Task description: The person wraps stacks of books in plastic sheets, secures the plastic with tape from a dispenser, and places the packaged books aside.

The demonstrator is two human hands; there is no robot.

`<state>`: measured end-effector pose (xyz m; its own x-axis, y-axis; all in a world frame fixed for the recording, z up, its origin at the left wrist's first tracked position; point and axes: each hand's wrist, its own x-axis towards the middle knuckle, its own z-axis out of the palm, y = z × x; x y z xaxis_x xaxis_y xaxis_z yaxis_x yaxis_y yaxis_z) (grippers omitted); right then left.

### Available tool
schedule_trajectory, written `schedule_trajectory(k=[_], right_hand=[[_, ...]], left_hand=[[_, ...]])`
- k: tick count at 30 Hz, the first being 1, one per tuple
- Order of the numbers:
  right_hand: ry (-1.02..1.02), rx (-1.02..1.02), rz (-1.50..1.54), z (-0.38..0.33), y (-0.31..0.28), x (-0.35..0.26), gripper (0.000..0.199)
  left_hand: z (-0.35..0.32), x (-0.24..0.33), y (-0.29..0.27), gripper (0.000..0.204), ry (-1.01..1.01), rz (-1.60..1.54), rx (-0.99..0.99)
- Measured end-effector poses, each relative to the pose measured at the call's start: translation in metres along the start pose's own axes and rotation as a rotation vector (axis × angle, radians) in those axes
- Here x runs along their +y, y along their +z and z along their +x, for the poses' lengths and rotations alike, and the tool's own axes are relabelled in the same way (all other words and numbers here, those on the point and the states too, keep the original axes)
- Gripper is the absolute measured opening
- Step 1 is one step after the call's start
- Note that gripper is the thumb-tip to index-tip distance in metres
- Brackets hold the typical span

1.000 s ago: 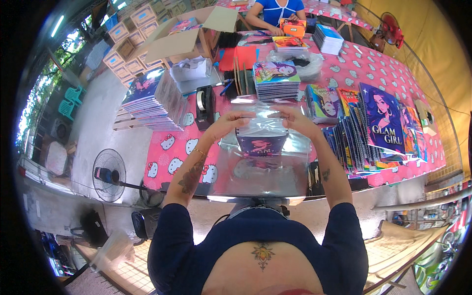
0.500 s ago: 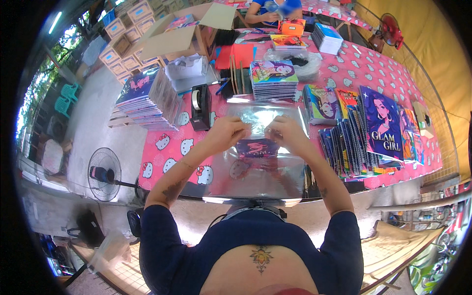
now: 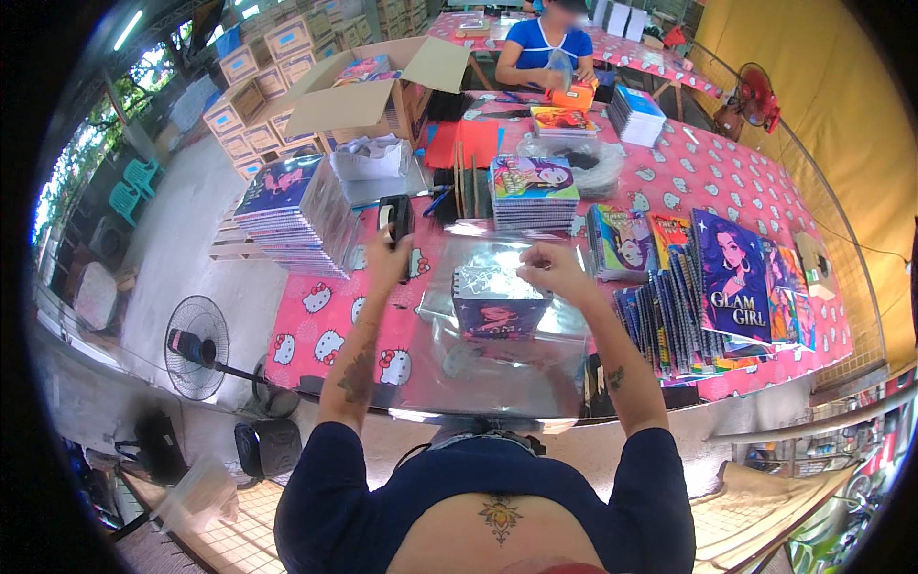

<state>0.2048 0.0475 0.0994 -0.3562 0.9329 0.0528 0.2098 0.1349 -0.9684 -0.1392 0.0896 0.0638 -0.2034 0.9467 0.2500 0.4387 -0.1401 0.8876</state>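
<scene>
A dark purple spiral notebook point(image 3: 499, 319) lies in front of me on a large sheet of clear plastic film point(image 3: 442, 368). Film with bright glare covers its far part, so I cannot tell if more notebooks lie beneath. My right hand point(image 3: 559, 275) is over the notebook's far right corner, fingers pinched at the film. My left hand point(image 3: 387, 260) is at the near left side of a black tape dispenser point(image 3: 400, 228). Its fingers are bent together there, and whatever they hold is hidden.
Wrapped notebooks form a tall stack point(image 3: 296, 220) at left; another notebook stack point(image 3: 534, 191) stands ahead. Spiral notebooks point(image 3: 669, 297) lean in rows at right beside an upright purple one point(image 3: 734, 273). Behind are an open carton point(image 3: 354, 115) and a person in blue point(image 3: 550, 43) handling an orange item.
My left hand has left the film and moved left to the tape dispenser. The right hand stays by the film over the notebook. The view has tilted up, showing more of the far person.
</scene>
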Motion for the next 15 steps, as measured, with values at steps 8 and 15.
schedule_trajectory(k=[8,15], right_hand=[[0.009,0.020,-0.005,0.005,0.006,-0.001,0.029],[-0.001,0.044,-0.022,0.005,0.004,0.012,0.028]], left_hand=[[0.006,-0.115,-0.023,0.019,-0.159,-0.440,0.175],[-0.018,-0.135,-0.052,0.025,-0.167,0.684,-0.058]])
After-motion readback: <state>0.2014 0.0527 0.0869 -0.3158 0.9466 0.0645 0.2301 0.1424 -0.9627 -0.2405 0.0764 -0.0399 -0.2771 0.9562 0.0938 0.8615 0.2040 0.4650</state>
